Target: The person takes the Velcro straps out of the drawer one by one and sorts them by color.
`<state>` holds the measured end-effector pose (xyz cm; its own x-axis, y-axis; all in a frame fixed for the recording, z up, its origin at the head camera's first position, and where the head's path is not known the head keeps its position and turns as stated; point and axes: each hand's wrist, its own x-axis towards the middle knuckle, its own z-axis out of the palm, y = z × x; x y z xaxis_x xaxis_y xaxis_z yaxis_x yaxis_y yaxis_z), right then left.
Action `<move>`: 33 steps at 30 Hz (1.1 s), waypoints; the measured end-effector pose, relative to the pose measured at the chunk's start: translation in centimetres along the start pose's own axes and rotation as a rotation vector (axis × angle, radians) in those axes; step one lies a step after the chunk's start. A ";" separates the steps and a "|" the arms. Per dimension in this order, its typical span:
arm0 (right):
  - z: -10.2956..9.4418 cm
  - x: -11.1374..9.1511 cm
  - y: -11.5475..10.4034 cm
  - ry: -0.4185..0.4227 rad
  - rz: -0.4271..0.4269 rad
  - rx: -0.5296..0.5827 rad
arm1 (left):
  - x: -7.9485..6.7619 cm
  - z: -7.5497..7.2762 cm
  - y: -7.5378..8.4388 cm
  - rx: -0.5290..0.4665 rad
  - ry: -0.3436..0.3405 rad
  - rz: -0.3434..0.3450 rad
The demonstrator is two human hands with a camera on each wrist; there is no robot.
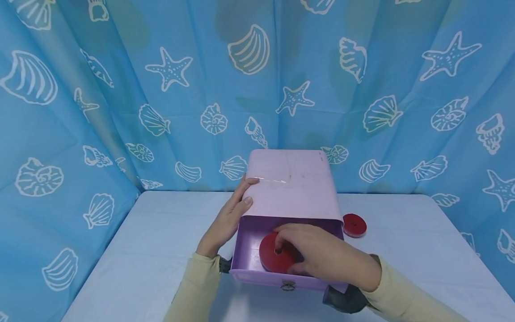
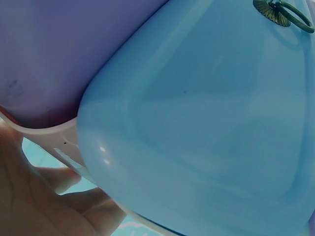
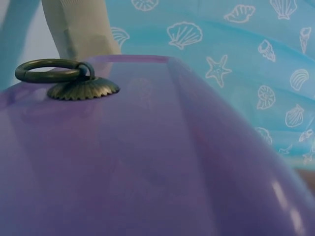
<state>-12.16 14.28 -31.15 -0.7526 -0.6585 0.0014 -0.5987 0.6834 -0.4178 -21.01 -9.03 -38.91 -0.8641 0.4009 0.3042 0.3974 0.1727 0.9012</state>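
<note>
presumably to steady it, the left hand [image 1: 228, 218] rests fairly straight fingers against the pink cabinet's [image 1: 293, 192] side, while the right hand [image 1: 319, 251] grips a red roll [image 1: 270, 257] by its edge inside the extended purple drawer [image 1: 257, 277]

My left hand [image 1: 227, 219] and my right hand [image 1: 322, 252] make two, and with them come two sleeves, the left sleeve [image 1: 195, 281] and the right sleeve [image 1: 406, 290]. I count two red rolls: the inner roll [image 1: 268, 256], in the drawer [image 1: 257, 278] towards its front edge, and the outer roll [image 1: 355, 225], nearer the surface's [image 1: 161, 232] far edge than its near one. I have one drawer, one pink casing [image 1: 291, 192] and one ring handle [image 1: 288, 285], about midway along the drawer's front. Beyond the surface's far edge and left edge, the blue curtain [image 1: 314, 53] shows me at least five starfish [image 1: 169, 69]
</note>
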 end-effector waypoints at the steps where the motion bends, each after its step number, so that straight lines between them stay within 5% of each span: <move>1: 0.0 -0.1 0.0 0.004 -0.005 -0.004 | 0.0 0.0 0.0 -0.003 -0.001 0.002; 12: -0.1 -0.5 0.0 0.047 0.078 0.092 | 0.0 0.0 -0.1 -0.011 -0.002 0.009; 33: -0.8 -2.1 -0.1 0.185 0.057 0.310 | 0.1 -0.1 0.0 -0.026 -0.006 0.029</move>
<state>-10.78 15.87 -30.36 -0.8362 -0.5346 0.1226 -0.4641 0.5705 -0.6776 -21.08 -9.07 -38.85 -0.8504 0.4112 0.3281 0.4138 0.1378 0.8999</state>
